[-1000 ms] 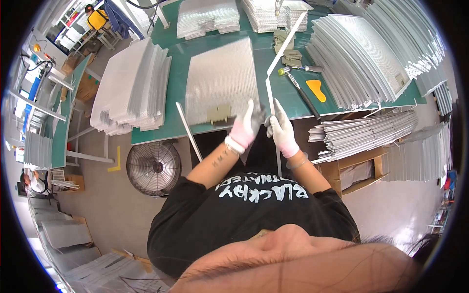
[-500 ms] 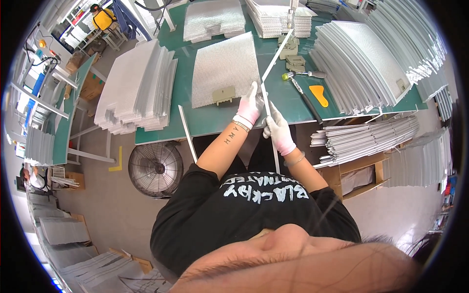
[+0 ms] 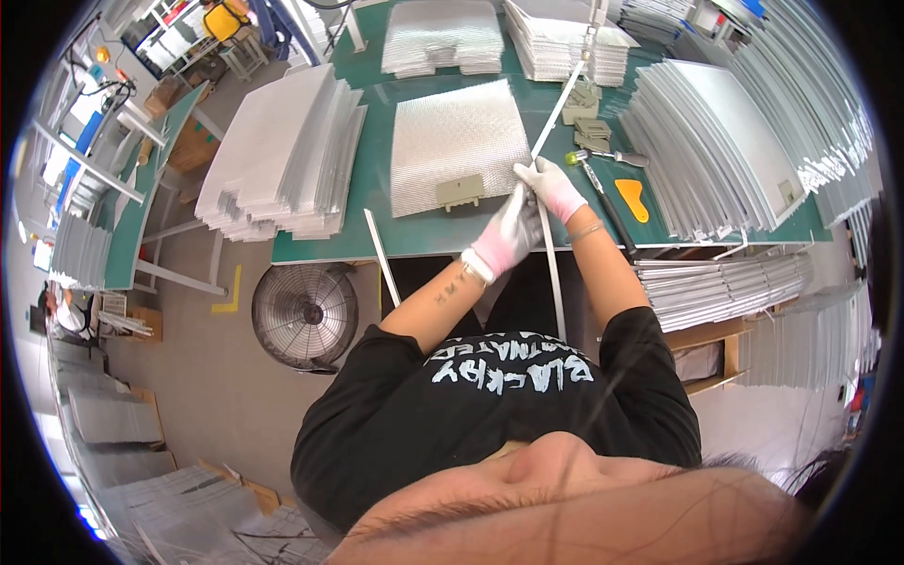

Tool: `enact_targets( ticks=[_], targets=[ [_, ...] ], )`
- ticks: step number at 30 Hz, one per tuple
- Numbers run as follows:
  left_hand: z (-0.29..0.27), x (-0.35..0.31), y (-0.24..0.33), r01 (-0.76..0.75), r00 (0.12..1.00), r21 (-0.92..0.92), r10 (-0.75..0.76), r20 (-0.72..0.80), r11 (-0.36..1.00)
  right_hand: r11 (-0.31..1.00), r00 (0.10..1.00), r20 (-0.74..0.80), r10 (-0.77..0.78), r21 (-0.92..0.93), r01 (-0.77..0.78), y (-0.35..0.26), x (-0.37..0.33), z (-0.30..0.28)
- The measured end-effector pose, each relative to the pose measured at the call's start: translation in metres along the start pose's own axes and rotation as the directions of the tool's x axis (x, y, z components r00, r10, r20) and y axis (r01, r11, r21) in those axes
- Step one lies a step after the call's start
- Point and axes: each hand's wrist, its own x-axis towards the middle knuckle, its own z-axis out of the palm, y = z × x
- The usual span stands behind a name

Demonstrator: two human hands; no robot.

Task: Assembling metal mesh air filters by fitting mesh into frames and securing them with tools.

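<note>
Both hands wear white gloves with pink cuffs and meet at a long, thin white metal strip [image 3: 553, 273] just over the table's front edge. My right hand [image 3: 554, 190] has its fingers closed on the strip where it bends. Just below and to the left, my left hand [image 3: 510, 231] has its fingers closed against the same strip; its fingertips are partly hidden. From the bend, the strip's upper length slants away over the table. Left of the hands lies a silver mesh panel [image 3: 457, 137] with a beige plastic piece [image 3: 459, 190] at its near edge.
Stacks of mesh panels stand on the green table [image 3: 377, 169], including a left stack [image 3: 273, 155] and a right stack [image 3: 706, 141]. A hammer [image 3: 607, 202], a yellow scraper [image 3: 632, 200] and beige plastic parts [image 3: 591, 134] lie to the right. A floor fan [image 3: 306, 315] stands below left.
My right hand has moved up the strip to its bend, while my left hand has slid down below it. The strip and the table scene have shifted slightly right in view.
</note>
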Motion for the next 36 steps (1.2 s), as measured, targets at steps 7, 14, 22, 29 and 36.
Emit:
enact_targets(
  ticks=[7, 14, 22, 29, 36],
  targets=[
    [0.030, -0.131, 0.109, 0.094, 0.770, 0.995, 0.631, -0.097, 0.039, 0.889, 0.998, 0.052, -0.033, 0.458, 0.006, 0.032, -0.006, -0.026],
    [-0.012, -0.129, 0.164, -0.234, 0.901, 0.648, 0.412, -0.136, 0.725, 0.851, 0.993, 0.107, -0.049, 0.525, -0.015, 0.020, -0.025, -0.014],
    [0.037, -0.138, 0.152, -0.216, 0.782, 0.834, 0.602, -0.163, 0.507, 0.821, 0.977, 0.045, -0.208, 0.551, 0.150, -0.016, -0.066, -0.024],
    [0.074, -0.184, 0.145, -0.566, 0.725, 0.653, 0.680, 0.104, 0.503, 0.815, 0.899, -0.092, -0.428, 0.392, 0.428, -0.056, -0.119, -0.013],
    [0.152, -0.124, 0.214, -0.477, 0.635, 0.872, 0.729, 0.256, 0.110, 0.764, 0.681, -0.409, -0.608, -0.068, 0.641, -0.143, -0.092, -0.035]
  ],
)
